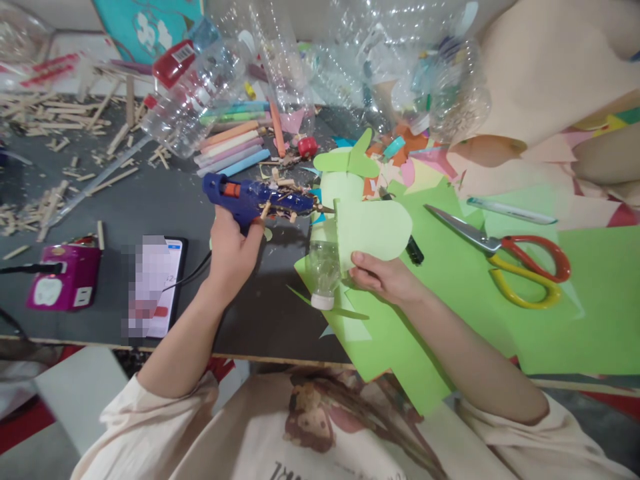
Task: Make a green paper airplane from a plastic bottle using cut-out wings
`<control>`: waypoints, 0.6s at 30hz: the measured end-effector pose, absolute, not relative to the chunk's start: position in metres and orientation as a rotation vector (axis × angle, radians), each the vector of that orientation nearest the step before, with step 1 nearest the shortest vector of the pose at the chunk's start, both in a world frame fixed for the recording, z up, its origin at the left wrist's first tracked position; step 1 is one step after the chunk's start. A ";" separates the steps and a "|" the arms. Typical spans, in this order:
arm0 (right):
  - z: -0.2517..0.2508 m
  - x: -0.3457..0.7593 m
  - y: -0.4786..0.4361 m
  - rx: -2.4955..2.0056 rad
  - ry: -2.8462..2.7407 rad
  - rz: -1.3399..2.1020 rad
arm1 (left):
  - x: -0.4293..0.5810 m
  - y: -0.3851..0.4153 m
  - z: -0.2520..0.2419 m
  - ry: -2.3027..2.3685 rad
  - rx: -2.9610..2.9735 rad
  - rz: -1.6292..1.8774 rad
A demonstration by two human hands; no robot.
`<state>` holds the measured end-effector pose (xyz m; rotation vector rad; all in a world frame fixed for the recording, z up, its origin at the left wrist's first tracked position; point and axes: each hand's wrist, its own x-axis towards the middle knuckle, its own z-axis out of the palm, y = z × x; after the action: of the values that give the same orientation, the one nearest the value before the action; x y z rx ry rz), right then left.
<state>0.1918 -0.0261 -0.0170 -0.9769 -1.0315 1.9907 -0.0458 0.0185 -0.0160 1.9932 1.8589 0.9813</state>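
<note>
My left hand is wrapped round the handle of a blue hot glue gun, whose barrel has bits of wood stuck to it. Its nozzle points right, at the upper left edge of a pale green paper cutout. That cutout, rounded on the right, is pinched at its lower edge by my right hand. Just left of the cutout, a small clear plastic bottle with a white cap lies cap towards me. Beyond it are brighter green leaf-shaped paper pieces.
Scissors with red and yellow handles lie on green paper sheets at right. A phone and a purple power adapter are at left. Coloured paper rolls, wood sticks and plastic bottles fill the back.
</note>
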 end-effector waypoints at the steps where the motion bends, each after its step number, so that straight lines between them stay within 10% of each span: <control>1: -0.017 0.192 -0.026 -0.971 -1.033 1.990 | -0.046 0.019 -0.016 1.855 1.996 0.985; 18: -0.020 0.194 -0.028 -0.968 -1.043 2.003 | -0.049 0.020 -0.016 1.870 2.001 1.018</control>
<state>0.1943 -0.0283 -0.0196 -0.9680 -1.0429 2.0027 -0.0493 0.0201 -0.0163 2.0015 1.8695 1.0178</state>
